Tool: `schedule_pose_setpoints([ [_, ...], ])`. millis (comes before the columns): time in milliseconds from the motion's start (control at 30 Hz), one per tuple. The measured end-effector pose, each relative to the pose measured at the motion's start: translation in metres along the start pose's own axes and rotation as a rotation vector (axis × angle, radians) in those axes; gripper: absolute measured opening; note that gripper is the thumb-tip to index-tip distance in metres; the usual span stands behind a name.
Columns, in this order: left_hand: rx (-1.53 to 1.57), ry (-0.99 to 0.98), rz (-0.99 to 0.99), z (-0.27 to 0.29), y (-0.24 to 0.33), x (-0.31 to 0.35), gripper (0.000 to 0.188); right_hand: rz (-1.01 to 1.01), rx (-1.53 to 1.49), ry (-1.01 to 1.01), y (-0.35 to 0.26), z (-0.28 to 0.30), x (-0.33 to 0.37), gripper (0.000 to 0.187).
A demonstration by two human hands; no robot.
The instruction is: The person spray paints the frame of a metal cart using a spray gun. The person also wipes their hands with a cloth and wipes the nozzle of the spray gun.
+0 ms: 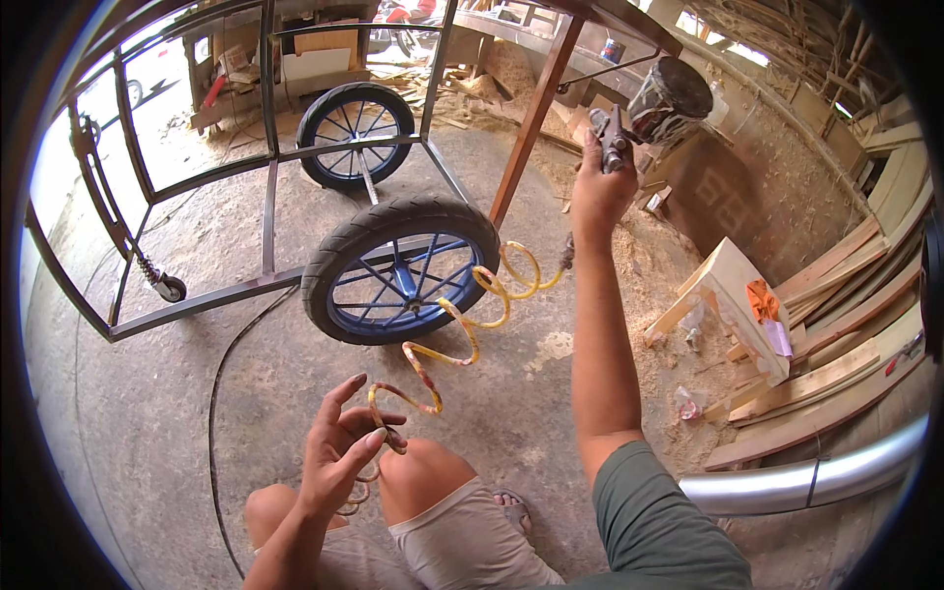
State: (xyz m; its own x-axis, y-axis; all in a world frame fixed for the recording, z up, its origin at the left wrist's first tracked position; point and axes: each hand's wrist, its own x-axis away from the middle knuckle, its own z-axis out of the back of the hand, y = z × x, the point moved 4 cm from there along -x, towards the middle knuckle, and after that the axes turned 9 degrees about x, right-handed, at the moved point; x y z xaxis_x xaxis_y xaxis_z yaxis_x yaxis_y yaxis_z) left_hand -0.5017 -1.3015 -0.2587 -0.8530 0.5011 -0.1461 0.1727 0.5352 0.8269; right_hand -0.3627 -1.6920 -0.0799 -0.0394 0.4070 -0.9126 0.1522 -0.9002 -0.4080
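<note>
A green sleeve (661, 511) leads to the right hand (604, 200), gripping a spray gun (614, 149); the left hand (336, 457) loosely holds coiled yellow hose (425, 380).

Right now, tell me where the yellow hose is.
In the head view, the yellow hose coils across the middle, from beside the left hand, right of the near wheel, toward the right forearm.

Wood and sawdust around the work area.
Planks (806, 382) piled at right, silver pipe (777, 489) alongside, dark tie around it. Pale panel (723, 285) tilted by the planks, orange scrap (761, 300) on its face. Sawdust (651, 295) strewn over floor (147, 423), running up to brown panel (723, 211). Motorbike (408, 14) far back.
</note>
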Motion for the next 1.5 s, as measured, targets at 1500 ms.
schedule_pose_setpoints([
  [1500, -0.041, 0.012, -0.013, -0.003, 0.003, 0.005, 0.070, -0.085, -0.235, -0.038, -0.062, 0.095, -0.033, 0.026],
])
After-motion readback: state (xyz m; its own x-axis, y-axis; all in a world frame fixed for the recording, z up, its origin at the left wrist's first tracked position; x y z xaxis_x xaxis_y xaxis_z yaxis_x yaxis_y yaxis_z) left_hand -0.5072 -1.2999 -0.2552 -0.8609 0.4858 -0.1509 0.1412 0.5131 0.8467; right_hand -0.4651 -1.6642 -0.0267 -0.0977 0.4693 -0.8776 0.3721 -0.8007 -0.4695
